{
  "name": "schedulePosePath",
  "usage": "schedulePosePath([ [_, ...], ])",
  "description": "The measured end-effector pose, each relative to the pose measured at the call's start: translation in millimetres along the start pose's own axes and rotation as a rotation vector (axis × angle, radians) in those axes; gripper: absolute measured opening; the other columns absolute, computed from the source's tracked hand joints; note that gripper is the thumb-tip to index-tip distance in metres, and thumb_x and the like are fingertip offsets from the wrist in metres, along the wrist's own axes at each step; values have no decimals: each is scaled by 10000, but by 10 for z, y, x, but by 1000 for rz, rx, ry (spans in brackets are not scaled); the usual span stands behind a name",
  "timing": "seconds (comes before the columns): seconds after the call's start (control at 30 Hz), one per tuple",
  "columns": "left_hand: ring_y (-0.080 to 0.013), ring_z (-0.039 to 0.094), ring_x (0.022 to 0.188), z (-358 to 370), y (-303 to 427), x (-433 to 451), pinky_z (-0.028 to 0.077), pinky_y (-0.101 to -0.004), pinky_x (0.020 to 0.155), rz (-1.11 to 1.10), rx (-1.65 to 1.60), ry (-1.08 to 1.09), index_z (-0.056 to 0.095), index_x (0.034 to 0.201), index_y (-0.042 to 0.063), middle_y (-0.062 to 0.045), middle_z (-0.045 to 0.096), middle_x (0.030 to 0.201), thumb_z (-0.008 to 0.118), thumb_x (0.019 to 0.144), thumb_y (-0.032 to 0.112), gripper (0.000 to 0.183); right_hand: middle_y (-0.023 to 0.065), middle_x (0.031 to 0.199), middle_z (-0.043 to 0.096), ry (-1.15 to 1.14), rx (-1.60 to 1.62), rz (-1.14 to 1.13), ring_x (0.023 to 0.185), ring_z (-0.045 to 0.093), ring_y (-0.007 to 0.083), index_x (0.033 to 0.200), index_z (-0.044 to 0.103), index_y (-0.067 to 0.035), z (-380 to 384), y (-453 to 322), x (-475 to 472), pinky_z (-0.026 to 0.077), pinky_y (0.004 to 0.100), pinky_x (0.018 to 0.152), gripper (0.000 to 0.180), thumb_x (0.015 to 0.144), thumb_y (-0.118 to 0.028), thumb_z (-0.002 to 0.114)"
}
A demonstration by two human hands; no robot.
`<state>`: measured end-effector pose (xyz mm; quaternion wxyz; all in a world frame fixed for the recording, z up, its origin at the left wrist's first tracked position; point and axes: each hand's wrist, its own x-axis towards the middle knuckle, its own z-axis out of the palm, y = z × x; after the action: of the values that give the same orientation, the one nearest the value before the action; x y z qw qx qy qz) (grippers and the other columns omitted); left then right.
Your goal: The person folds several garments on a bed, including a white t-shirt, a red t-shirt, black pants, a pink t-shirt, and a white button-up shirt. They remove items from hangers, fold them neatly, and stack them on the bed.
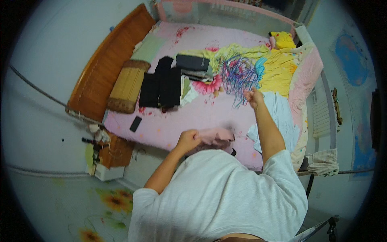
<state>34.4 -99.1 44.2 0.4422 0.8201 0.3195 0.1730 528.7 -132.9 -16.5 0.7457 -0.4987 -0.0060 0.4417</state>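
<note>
My left hand (190,140) is closed on a pink cloth garment (215,136), which hangs and blurs over the bed's near edge. Its lower part is hidden behind my body. Further out to the right, my right hand (254,98) reaches to the near edge of a tangled heap of thin blue and purple clothes hangers (237,74). The fingers there look spread, with no firm grip visible. A pale blue garment (276,116) lies flat under and beside my right forearm.
On the pink flowered bedsheet (169,124) lie folded black clothes (161,87), a dark grey folded stack (192,62), a woven pillow (128,87) and a phone (135,123). A yellow plush toy (282,40) sits at the far right corner. A wooden headboard (112,60) borders the left.
</note>
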Motion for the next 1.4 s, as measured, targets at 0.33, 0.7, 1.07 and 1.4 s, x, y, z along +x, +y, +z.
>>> schedulePosePath([
  [0.33, -102, 536, 733, -558, 768, 606, 478, -288, 660, 117, -441, -415, 564, 813, 22, -5, 589, 804, 486, 775, -88, 140, 84, 1583, 532, -781, -759, -105, 1522, 428, 262, 1518, 556, -75, 1039, 558, -2044, 303, 447, 1254, 738, 794, 50, 631],
  [0.7, -133, 571, 841, -1209, 2351, 1281, 496, -305, 755, -38, -897, -382, 586, 871, 40, -43, 628, 894, 487, 872, -42, 129, 118, 1232, 647, -66, -959, -925, 1166, 622, 185, 1248, 622, -8, 1771, -473, -2914, 503, 332, 970, 416, 871, -81, 780],
  [1.07, -197, 567, 1085, -791, 2395, 1212, 460, -367, 1062, 295, -1397, -434, 547, 1157, 3, -105, 542, 1163, 603, 940, 21, 225, 117, 846, 677, -150, -990, -1093, 744, 677, 233, 1045, 669, -9, 2324, -658, -3339, 548, 340, 695, 131, 928, -65, 692],
  [1.4, -411, 507, 1349, -1026, 2199, 1070, 437, -473, 1131, 667, -24, 226, 392, 1490, -8, -251, 486, 1426, 888, 780, 245, 902, -74, 774, 541, -376, -408, -728, 645, 435, 4, 933, 618, -83, 2668, -1737, -3501, 357, 194, 560, 138, 987, -44, 497],
])
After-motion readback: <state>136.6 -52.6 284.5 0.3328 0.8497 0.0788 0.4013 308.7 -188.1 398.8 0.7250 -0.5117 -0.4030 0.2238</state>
